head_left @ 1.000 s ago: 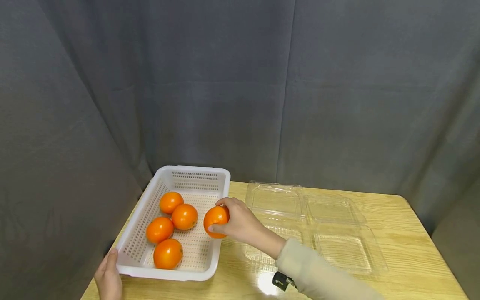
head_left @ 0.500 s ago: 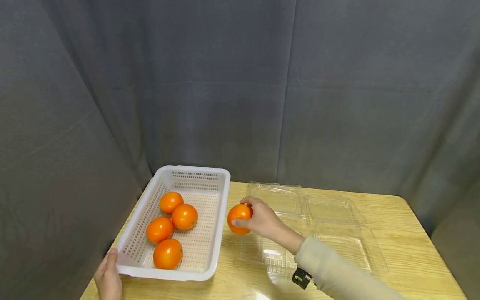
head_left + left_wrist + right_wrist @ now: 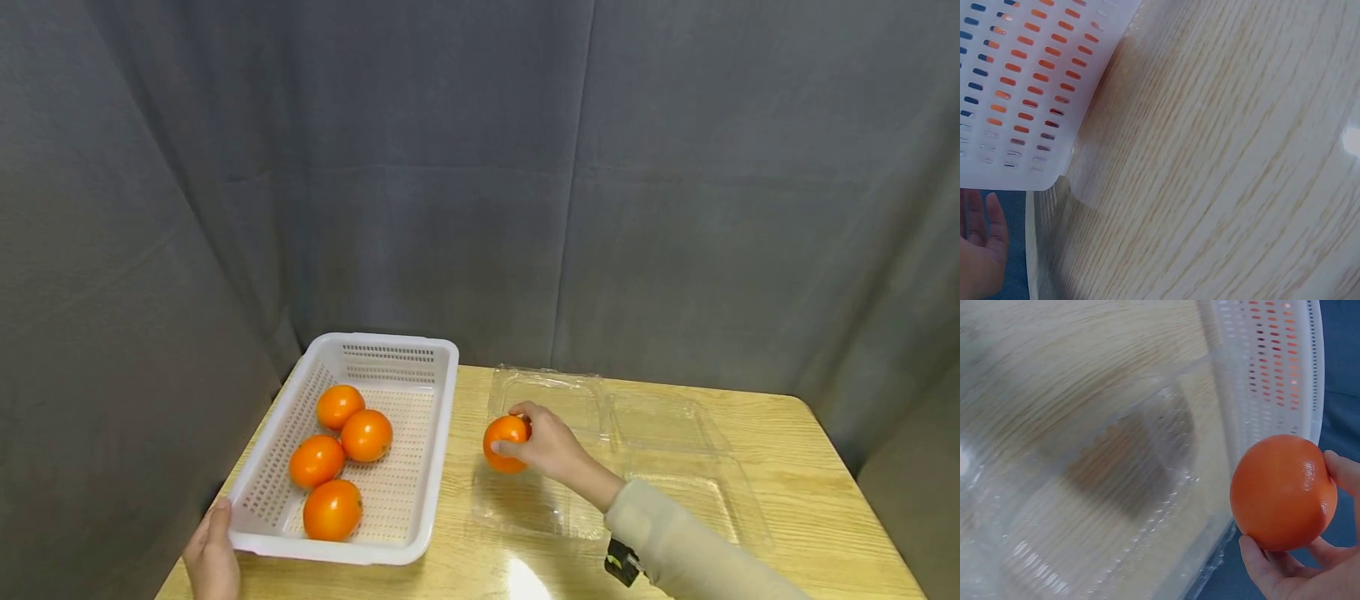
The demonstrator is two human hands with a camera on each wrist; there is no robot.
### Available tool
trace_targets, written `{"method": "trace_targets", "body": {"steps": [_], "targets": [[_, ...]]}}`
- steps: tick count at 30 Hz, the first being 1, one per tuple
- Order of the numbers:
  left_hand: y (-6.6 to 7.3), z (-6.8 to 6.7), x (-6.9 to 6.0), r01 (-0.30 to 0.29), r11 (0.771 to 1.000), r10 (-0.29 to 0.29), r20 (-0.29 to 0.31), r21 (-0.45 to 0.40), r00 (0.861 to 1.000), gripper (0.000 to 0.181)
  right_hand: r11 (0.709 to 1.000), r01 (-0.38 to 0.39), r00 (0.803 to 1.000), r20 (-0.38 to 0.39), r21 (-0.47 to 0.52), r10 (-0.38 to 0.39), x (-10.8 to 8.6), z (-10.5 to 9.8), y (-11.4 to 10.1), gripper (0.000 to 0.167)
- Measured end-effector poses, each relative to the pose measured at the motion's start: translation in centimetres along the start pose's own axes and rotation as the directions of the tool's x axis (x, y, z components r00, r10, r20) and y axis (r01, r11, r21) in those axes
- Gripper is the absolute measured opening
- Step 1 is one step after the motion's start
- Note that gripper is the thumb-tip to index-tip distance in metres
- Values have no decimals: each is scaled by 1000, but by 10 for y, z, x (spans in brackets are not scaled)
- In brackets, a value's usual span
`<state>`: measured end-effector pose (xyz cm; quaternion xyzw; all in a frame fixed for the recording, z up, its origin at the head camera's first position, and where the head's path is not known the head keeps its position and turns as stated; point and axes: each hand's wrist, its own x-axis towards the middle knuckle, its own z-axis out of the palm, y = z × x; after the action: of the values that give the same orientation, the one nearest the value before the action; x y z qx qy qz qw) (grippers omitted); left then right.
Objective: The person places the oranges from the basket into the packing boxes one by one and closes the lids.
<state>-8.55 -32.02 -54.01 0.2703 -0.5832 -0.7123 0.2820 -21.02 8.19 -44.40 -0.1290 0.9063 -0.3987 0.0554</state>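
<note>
In the head view my right hand [image 3: 551, 446] grips an orange [image 3: 506, 444] between thumb and fingers, above the left side of a clear plastic clamshell container [image 3: 525, 508]. The right wrist view shows the orange [image 3: 1282, 490] round and glossy, with the fingertips [image 3: 1260, 556] on its side. My left hand [image 3: 212, 554] holds the near left corner of a white perforated plastic basket [image 3: 360, 552]; in the left wrist view its fingers [image 3: 996, 219] run partly behind the basket wall [image 3: 1029, 106]. Several oranges [image 3: 332, 510] lie grouped in the basket's left half.
A second clear clamshell container [image 3: 693, 483] lies open to the right, its lid part toward the back. Wood-grain table [image 3: 810, 475] surrounds the containers. Grey curtains [image 3: 450, 208] hang close behind the table and at both sides.
My right hand has carried the orange rightward, from over the basket's right rim to above the left clamshell container. The left hand has stayed at the basket corner.
</note>
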Motion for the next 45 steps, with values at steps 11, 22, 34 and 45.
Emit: {"method": "trace_targets", "body": {"steps": [11,22,34,45], "targets": [[1,0,2,21,1000,-21,6,2,1000,34,999,-11,1000,19,-38,12,-4,8,19,56],[4,1,2,14,1000,-14,-6,-5,1000,33,997,4,998,63,-82,1,0,23,25,57],[2,0,-1,15,1000,-15,4,-3,1000,33,993,-4,996,86,-122,14,1,32,29,58],[0,-2,-1,32,999,-32,-4,9,999,28,984,9,997,77,-179,5,2,30,28,63]]}}
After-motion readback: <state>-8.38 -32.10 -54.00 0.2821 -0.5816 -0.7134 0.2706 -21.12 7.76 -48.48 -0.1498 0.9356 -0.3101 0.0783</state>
